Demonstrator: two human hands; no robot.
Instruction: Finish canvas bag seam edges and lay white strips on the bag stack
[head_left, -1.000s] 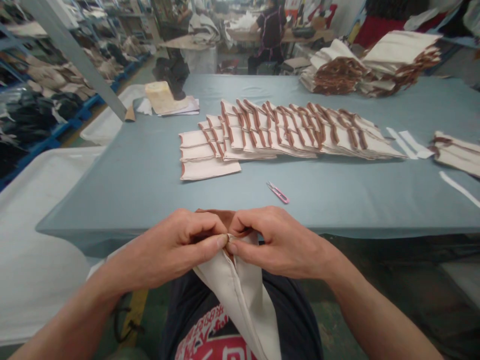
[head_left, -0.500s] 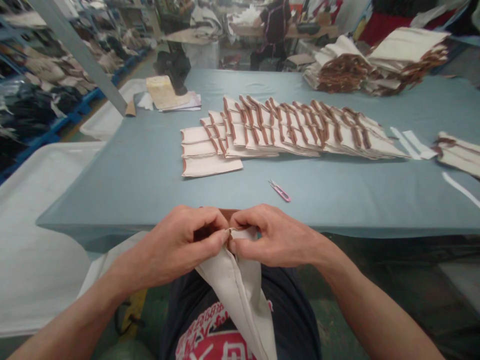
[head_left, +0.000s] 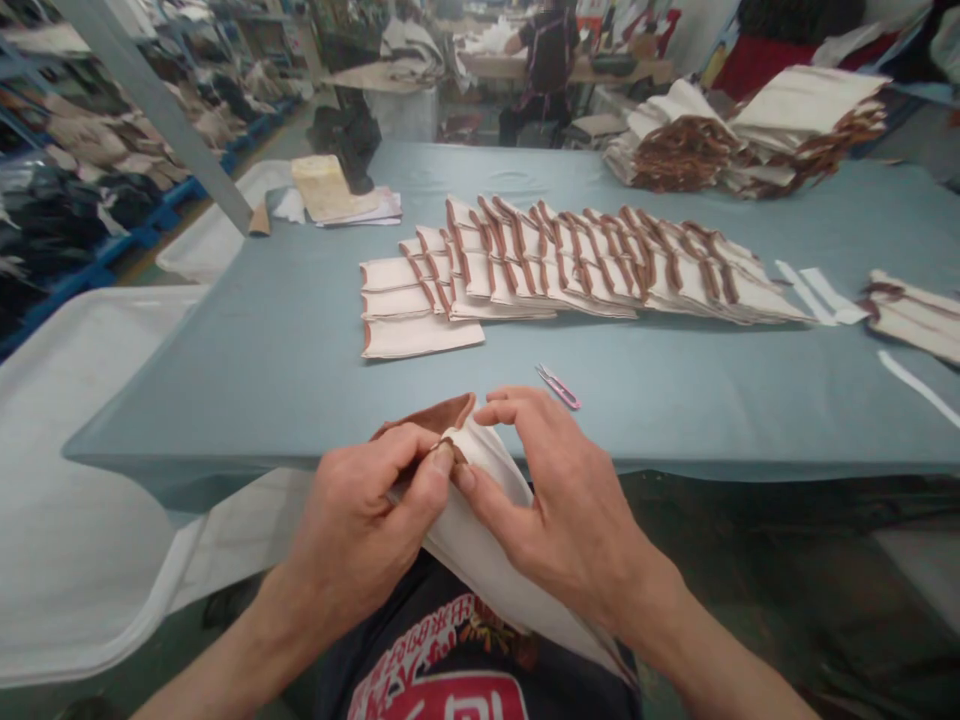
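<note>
A cream fabric piece with brown trim [head_left: 480,540] hangs over my lap at the table's near edge. My left hand [head_left: 375,500] pinches its brown-edged rim between thumb and index finger. Close beside it, my right hand [head_left: 555,490] lies over the cloth. The right thumb tip touches the rim by the left thumb, while the right index finger is lifted and apart from the thumb. Fingers lower on the right hand are partly hidden. Just beyond my hands, pink-handled thread snips [head_left: 559,386] rest on the blue-grey table [head_left: 300,390].
Behind the snips, an overlapping row of cream and brown folded pieces [head_left: 555,265] stretches across the table. Taller stacks [head_left: 675,150] stand at the back right. White strips [head_left: 821,290] lie at the right. A white tub [head_left: 82,480] is left of the table. A person [head_left: 551,60] sits farther back.
My right hand has loosened its pinch, its index finger now raised off the rim. The fabric has turned, showing more brown trim at the upper left. My left hand still pinches it.
</note>
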